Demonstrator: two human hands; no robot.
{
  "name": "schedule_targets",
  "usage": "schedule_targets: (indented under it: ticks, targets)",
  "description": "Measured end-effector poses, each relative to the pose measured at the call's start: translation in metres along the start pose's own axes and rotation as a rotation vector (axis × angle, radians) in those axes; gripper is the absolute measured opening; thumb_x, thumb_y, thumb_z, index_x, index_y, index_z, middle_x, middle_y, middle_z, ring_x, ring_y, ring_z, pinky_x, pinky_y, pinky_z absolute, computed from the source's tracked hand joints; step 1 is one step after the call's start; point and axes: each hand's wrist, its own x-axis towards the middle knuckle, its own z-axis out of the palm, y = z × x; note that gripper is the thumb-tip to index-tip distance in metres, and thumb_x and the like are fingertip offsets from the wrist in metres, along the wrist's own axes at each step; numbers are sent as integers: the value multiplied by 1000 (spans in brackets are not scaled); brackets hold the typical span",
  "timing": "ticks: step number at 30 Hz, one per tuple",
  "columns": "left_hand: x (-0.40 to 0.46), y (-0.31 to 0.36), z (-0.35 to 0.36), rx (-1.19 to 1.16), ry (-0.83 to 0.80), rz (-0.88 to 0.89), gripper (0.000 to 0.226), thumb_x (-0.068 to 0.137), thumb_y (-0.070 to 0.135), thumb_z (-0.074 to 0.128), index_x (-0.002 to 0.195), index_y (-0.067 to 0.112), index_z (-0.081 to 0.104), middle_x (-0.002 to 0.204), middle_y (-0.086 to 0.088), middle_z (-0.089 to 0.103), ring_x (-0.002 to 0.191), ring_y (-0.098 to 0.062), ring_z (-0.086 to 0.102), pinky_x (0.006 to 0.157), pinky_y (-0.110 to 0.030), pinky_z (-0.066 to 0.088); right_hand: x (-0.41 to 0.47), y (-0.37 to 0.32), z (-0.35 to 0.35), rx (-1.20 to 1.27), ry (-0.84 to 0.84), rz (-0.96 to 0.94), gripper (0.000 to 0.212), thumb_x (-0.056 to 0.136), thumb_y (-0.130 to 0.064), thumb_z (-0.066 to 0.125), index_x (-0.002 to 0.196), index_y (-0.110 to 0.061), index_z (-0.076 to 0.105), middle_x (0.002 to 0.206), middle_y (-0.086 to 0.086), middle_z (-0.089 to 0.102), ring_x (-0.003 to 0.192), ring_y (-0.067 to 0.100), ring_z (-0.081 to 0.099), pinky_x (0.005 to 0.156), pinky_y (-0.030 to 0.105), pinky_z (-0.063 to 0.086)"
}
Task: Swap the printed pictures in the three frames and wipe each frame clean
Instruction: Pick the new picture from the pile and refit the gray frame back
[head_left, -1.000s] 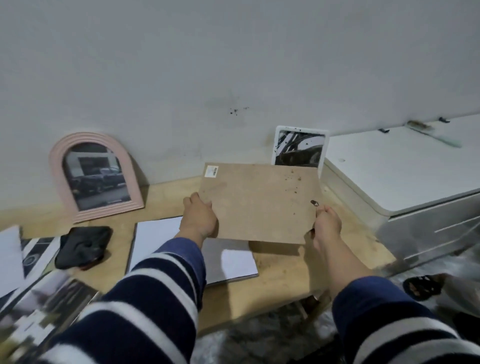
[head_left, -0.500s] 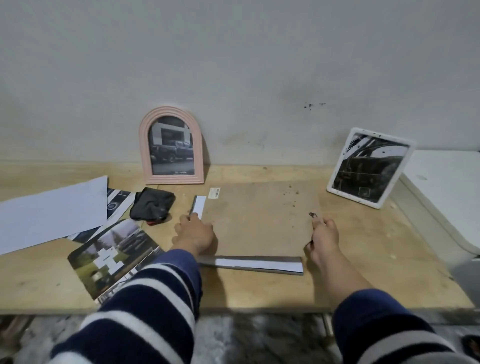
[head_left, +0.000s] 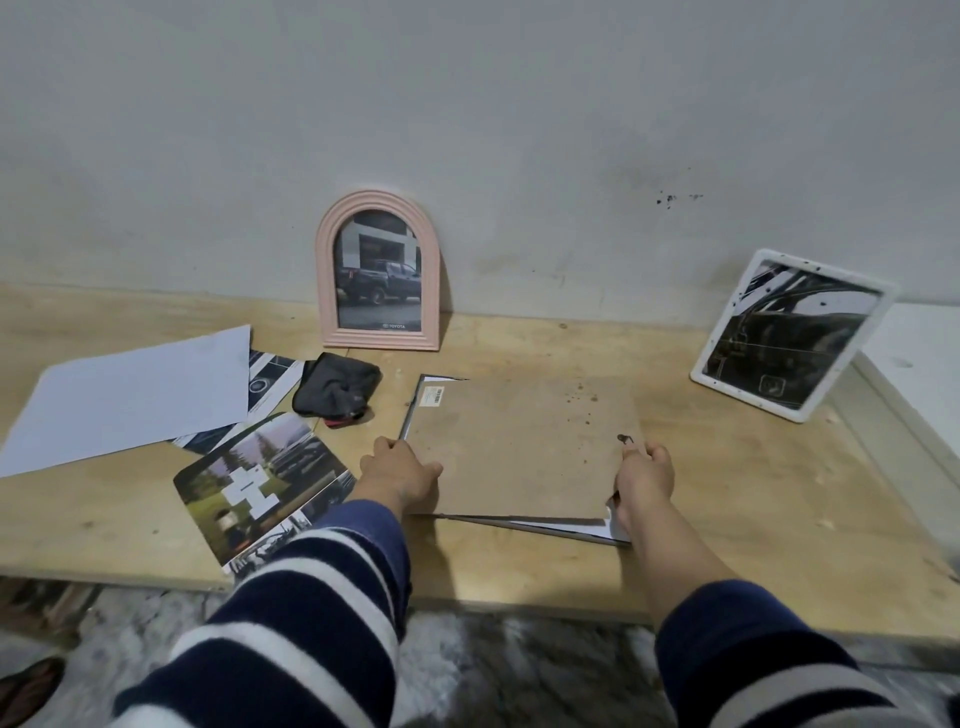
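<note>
A brown backing board (head_left: 519, 447) lies almost flat on a face-down frame (head_left: 566, 531), whose thin edge and a white sheet show at the near and left sides. My left hand (head_left: 400, 475) grips the board's left near corner. My right hand (head_left: 641, 475) grips its right edge near a small metal clip (head_left: 623, 439). A pink arched frame (head_left: 379, 273) with a dark car picture leans on the wall. A white rounded frame (head_left: 789, 335) with a dark picture leans at the right. A black cloth (head_left: 335, 384) lies left of the board.
Loose prints (head_left: 260, 488) and a white sheet of paper (head_left: 135, 392) lie on the left of the wooden table (head_left: 753, 499). A white cabinet top (head_left: 919, 353) adjoins the table at the right. The table's front edge runs just under my forearms.
The backing board, held up in the air a second ago, has come down onto the face-down frame. My view has swung left and down, and both hands stay on the board.
</note>
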Motion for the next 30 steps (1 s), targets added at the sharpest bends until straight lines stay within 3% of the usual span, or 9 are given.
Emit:
schedule_targets:
  ticks: [7, 9, 11, 14, 17, 23, 26, 30]
  targets:
    - [4, -6, -3, 36, -11, 50, 63, 90, 49, 57, 137, 9, 42, 138, -12, 36, 124, -32, 41, 104, -41, 39, -7, -5, 8, -1, 16, -3, 15, 101, -24, 42, 113, -32, 46, 105, 4, 58, 82, 21, 54, 65, 33, 43]
    - [4, -6, -3, 60, -17, 57, 67, 87, 50, 62, 136, 10, 42, 139, -10, 35, 124, -31, 41, 105, -41, 39, -9, -4, 10, -56, 36, -34, 16, 101, -25, 41, 115, -32, 46, 107, 4, 58, 85, 23, 57, 72, 35, 49]
    - [3, -5, -4, 75, -22, 60, 69, 84, 50, 66, 135, 9, 43, 138, -9, 35, 124, -30, 41, 105, -40, 39, -8, 1, 9, -192, 58, -95, 26, 101, -28, 42, 127, -28, 48, 116, 4, 59, 96, 27, 59, 86, 42, 53]
    - [3, -5, -5, 94, -25, 65, 70, 82, 49, 69, 134, 9, 44, 138, -10, 35, 123, -30, 43, 106, -40, 39, -2, 6, 4, -553, 115, -234, 37, 100, -31, 42, 133, -18, 50, 125, 5, 57, 108, 31, 57, 92, 41, 48]
    - [3, -4, -6, 106, -33, 51, 75, 79, 51, 71, 134, 8, 44, 137, -9, 35, 123, -29, 42, 106, -40, 39, 0, 5, 0, -859, 92, -257, 43, 94, -39, 50, 130, -16, 52, 132, 12, 49, 113, 34, 52, 95, 43, 47]
    - [2, 6, -6, 167, -46, -6, 84, 73, 57, 73, 136, 9, 43, 137, -9, 33, 123, -29, 40, 102, -40, 41, -15, 3, -3, -1304, -87, -260, 125, 64, -71, 70, 153, -16, 2, 150, 9, 18, 135, 31, 23, 105, 43, 27]
    - [3, 10, -4, 203, -41, -32, 84, 72, 59, 73, 134, 10, 44, 136, -9, 33, 123, -28, 41, 100, -39, 42, -19, 5, -5, -1397, -140, -259, 138, 55, -76, 72, 152, -21, -9, 153, 7, 9, 137, 31, 17, 105, 43, 26]
    - [3, 12, -1, 206, -33, -52, 80, 73, 58, 73, 132, 11, 45, 135, -9, 33, 122, -28, 40, 98, -39, 42, -25, 10, 0, -1512, -262, -295, 140, 56, -77, 71, 148, -30, -23, 158, 8, -19, 145, 33, -6, 113, 48, 12]
